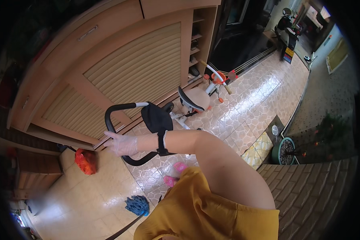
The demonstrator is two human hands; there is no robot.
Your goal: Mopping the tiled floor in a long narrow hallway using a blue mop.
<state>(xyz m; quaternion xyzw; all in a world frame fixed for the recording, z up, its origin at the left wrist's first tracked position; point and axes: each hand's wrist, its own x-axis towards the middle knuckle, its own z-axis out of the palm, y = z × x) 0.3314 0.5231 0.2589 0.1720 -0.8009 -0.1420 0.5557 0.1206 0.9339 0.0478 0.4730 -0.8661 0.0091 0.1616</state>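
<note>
My right hand (121, 144), in a clear plastic glove, is closed around the black push handle (107, 115) of a child's tricycle. A dark band (162, 143) circles my forearm. The tricycle has a black fabric bag (157, 117) behind its beige seat (196, 97), and white handlebars (216, 73) with tan grips. My left hand is out of view. Near the bottom, a mop with a blue strand head (138, 205) rests on the floor; its dark handle (124, 229) runs out of the frame. My pink slippers (169, 180) show beside the yellow shirt (198, 207).
A wooden cabinet (132, 66) with slatted doors and open shoe shelves (195, 51) borders the tricycle. A red plastic bag (85, 162) lies on the tiles. A motor scooter (288, 33) stands farther back. At right are a green planter (283, 151) and a floor drain (274, 130).
</note>
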